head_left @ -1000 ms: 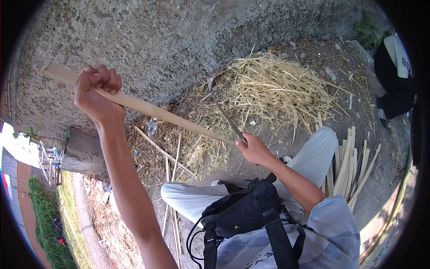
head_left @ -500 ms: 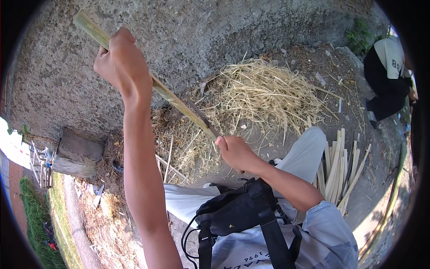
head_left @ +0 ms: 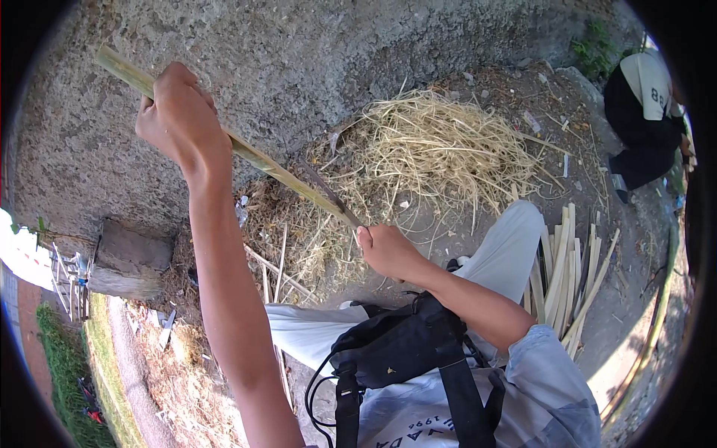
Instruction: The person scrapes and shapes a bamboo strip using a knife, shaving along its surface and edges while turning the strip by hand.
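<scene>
A long split bamboo strip (head_left: 280,173) slants down from upper left toward the middle. Near its upper end my left hand (head_left: 179,116) is closed round it, with a short end sticking out beyond the fist. My right hand (head_left: 390,251), also closed, grips a knife (head_left: 327,188) whose dark narrow blade points up and left. The blade lies along the lower part of the strip, crossing or touching it just ahead of my right thumb. The knife's handle and the strip's lower end are mostly hidden by that hand.
A heap of pale shavings (head_left: 455,149) lies ahead on the ground, by a rough wall (head_left: 246,52). Split strips (head_left: 556,280) are bundled beside my right knee. A black bag (head_left: 396,351) hangs at my front. Another person (head_left: 642,112) sits far right; a block (head_left: 131,257) stands left.
My left hand has shifted left and slightly down, drawing the bamboo strip the same way. My right hand with the knife has stayed almost in place.
</scene>
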`<action>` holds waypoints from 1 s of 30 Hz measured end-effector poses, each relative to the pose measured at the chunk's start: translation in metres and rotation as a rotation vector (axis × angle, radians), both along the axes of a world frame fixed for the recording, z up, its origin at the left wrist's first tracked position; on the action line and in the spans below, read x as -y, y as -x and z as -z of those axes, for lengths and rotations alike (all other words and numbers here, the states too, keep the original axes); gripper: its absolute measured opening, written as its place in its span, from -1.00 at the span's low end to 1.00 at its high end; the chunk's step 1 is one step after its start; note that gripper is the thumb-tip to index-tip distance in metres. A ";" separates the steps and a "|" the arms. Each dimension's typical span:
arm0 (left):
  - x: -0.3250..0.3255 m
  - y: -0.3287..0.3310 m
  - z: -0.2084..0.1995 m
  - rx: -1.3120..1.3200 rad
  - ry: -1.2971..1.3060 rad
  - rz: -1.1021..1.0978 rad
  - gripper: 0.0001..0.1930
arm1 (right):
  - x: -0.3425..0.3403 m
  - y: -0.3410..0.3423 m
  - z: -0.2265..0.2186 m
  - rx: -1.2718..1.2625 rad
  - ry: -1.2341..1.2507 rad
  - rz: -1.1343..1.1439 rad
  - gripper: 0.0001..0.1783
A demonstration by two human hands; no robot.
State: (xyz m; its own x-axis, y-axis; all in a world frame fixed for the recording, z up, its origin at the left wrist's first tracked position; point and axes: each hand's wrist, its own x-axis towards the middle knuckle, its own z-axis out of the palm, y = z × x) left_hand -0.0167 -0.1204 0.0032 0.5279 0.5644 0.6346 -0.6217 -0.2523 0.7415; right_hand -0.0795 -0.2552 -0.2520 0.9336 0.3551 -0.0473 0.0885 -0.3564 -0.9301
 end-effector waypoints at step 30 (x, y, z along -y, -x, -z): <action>0.004 -0.041 -0.003 0.036 -0.008 -0.144 -0.71 | -0.007 -0.020 -0.014 -0.001 -0.049 -0.016 -0.48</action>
State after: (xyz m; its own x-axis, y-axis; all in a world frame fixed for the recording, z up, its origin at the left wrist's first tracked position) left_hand 0.0244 -0.1241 0.0060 0.4186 0.6277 0.6564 -0.6049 -0.3464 0.7170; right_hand -0.0594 -0.2484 -0.2382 0.9280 0.3714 -0.0306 0.0926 -0.3093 -0.9465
